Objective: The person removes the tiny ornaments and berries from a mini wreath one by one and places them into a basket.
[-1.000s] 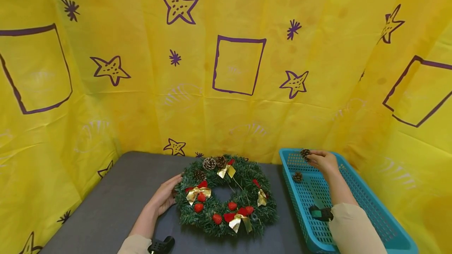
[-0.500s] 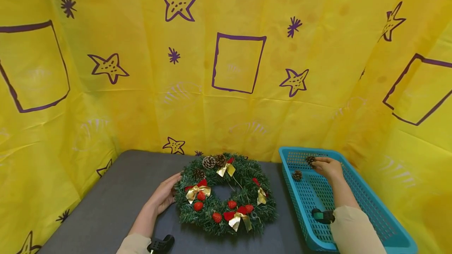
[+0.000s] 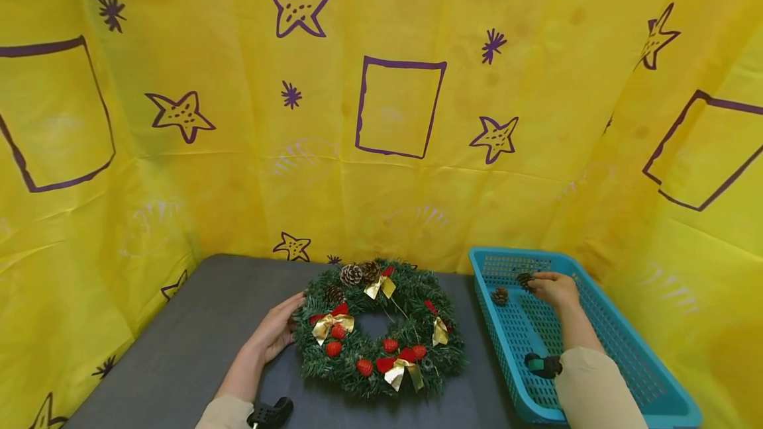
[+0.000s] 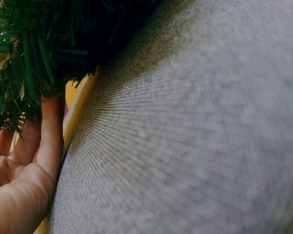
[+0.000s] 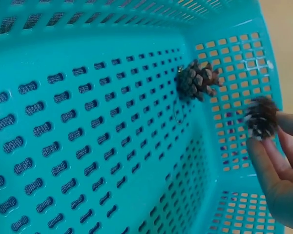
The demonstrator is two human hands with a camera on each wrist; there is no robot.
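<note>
A green wreath [image 3: 381,373] lies on the dark table, dressed with pine cones, red berries and gold-and-red bows. My left hand [image 3: 273,331] touches its left edge. In the left wrist view fairly straight fingers [image 4: 51,131] reach into the green needles, which hide the tips. My right hand [image 3: 559,291] is inside the blue basket [image 3: 497,349] near its far end. It pinches a small brown pine cone [image 5: 262,118] between thumb and fingertips, above the basket floor. A second pine cone [image 5: 199,82] lies in the basket, by the far-left corner in the head view.
The basket has raised, perforated walls and stands at the table's right side. A yellow cloth [image 3: 405,210] with purple drawings hangs behind and on both sides. Grey table surface [image 3: 179,349] shows left of the wreath.
My right hand has lowered with the pine cone, from near the basket's far rim to down inside it, shifting slightly right. The left hand and the wreath have stayed in place.
</note>
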